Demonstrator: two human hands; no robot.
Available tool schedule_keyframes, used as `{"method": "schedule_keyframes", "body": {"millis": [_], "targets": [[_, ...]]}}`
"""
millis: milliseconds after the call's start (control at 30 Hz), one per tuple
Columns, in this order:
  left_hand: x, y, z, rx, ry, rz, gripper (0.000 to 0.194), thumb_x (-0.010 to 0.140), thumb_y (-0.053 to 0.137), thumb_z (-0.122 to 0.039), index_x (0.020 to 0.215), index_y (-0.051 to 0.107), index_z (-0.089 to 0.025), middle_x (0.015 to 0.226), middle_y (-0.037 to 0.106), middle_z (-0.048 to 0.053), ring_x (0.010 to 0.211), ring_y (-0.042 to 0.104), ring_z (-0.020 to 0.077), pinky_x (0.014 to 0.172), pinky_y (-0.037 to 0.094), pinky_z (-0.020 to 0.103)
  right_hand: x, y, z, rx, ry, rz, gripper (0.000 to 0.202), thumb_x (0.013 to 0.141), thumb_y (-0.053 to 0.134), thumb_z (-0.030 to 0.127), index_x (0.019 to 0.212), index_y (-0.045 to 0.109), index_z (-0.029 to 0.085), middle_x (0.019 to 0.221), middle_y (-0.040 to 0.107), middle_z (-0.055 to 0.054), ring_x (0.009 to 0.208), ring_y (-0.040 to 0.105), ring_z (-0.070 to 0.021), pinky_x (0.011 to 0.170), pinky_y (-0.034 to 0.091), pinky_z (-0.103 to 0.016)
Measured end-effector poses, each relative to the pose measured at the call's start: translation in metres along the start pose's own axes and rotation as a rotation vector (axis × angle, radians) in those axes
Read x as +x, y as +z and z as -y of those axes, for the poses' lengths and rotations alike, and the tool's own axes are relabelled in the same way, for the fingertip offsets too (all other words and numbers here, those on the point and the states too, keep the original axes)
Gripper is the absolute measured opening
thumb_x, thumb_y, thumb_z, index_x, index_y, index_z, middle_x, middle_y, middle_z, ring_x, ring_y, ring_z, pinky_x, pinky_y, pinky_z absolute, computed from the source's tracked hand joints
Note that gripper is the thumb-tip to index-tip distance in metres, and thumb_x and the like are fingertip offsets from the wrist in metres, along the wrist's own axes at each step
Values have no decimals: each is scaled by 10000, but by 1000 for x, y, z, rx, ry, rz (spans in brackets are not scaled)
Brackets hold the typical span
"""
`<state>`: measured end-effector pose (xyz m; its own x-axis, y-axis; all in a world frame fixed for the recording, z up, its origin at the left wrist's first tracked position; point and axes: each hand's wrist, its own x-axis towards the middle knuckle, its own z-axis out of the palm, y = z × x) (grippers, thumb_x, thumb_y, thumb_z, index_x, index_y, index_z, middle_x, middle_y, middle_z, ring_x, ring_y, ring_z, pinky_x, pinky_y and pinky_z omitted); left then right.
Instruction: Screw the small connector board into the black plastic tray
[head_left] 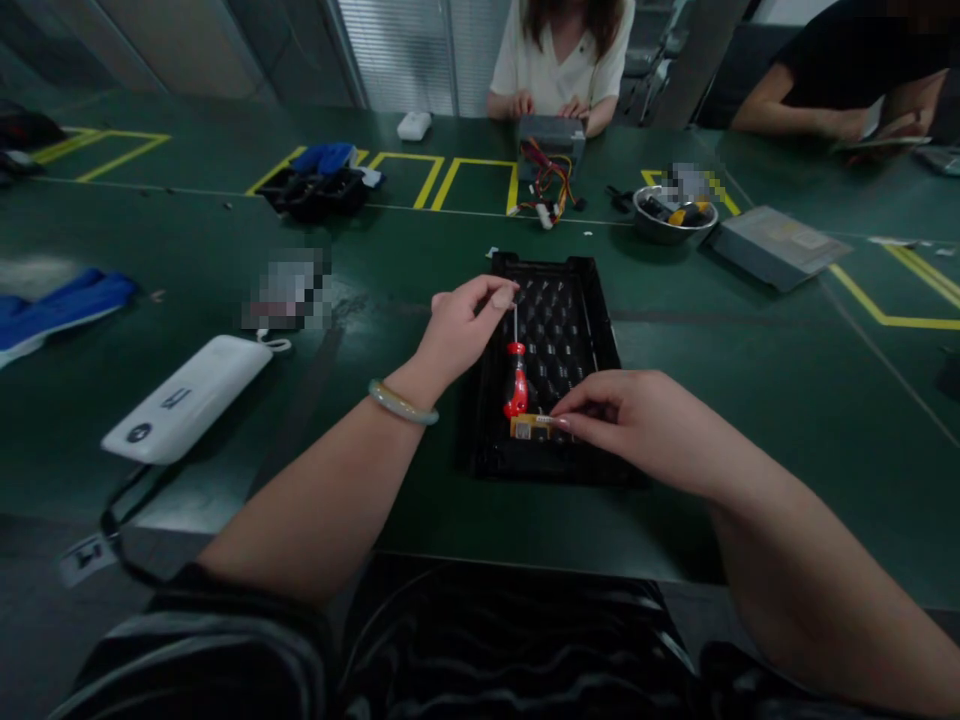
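A black tray (607, 335) with a patterned floor lies on the green table before me. In it rests a screwdriver (517, 380) with a red and black handle, its thin shaft pointing away from me. My left hand (469, 325) is over the tray's left side, thumb and fingers pinched together near the shaft's tip; what they hold, if anything, is too small to make out. My right hand (626, 420) pinches the right end of a small yellowish circuit board (523, 428), just below the screwdriver's handle. The fingers cover that end of the board.
On the left lie a white power bank (191, 400) with a strap and a blue glove (67, 305). Further back are a black container (311, 195), a metal bowl (667, 225) of tools and a grey metal panel (780, 248). Across the table, a person handles a grey box (553, 140) with coloured wires.
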<state>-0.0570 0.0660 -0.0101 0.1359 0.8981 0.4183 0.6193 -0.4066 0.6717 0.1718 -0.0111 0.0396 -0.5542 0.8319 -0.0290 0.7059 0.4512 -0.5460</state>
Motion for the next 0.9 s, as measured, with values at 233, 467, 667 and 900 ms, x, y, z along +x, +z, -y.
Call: {"method": "schedule_keyframes", "body": {"millis": [233,467,667,900], "targets": [[-1,13,9,193,69,35,240,964,525,-342,1133,683,-278,1181,645,17,1155,522,244,1040,366,455,-3,11,8,-151,-73,105,140,933,634,262,931,773,280,929,689,23,805,637,-115,752,483,-254],[3,17,19,124,63,111,208,930,547,-282,1067,704,-276,1126,599,17,1149,486,247,1067,359,476,-8,18,14,-311,-126,149,132,933,638,256,941,769,270,873,658,-6,763,610,-144,702,469,-291],[5,20,25,73,59,119,203,915,557,-262,1043,714,-273,1114,584,18,1154,485,251,1088,359,483,-12,21,15,-366,-206,146,134,946,622,273,1003,744,268,887,670,-5,778,623,-157,718,470,-318],[5,19,25,73,64,129,221,918,544,-250,1068,703,-276,1132,576,18,1178,479,261,1098,358,508,-10,26,15,-397,-272,145,150,956,585,242,965,735,240,871,670,-6,783,624,-169,724,459,-343]]}}
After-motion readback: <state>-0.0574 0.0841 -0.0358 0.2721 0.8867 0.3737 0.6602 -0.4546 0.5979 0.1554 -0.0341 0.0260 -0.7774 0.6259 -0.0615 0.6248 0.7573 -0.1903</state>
